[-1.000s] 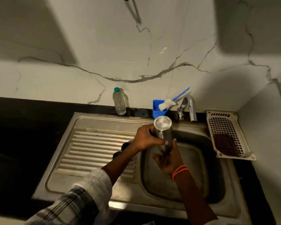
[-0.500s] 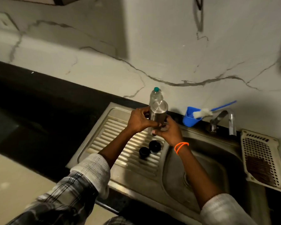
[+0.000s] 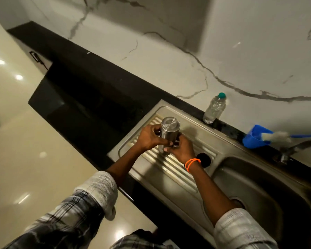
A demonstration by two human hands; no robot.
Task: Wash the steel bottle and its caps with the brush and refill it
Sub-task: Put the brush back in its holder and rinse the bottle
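The steel bottle (image 3: 169, 133) was held upside down, flat bottom up, over the ribbed draining board (image 3: 171, 164) of the sink (image 3: 258, 191). It was gripped from one side by the left hand (image 3: 148, 138), whose fingers were curled round its body. It was gripped from the other side by the right hand (image 3: 182, 150), whose fingers and thumb were wrapped round its lower part. An orange band (image 3: 191, 163) was worn on the right wrist.

Just past the right wrist, a black cap (image 3: 204, 159) was seen lying on the draining board. A second cap could not be made out. Farther off, beyond the right hand, a clear plastic bottle (image 3: 214, 110) with a green top was stood by the wall. Even farther that way, the brush (image 3: 276, 137) was laid across a blue holder (image 3: 255, 137), next to the tap (image 3: 293, 150).
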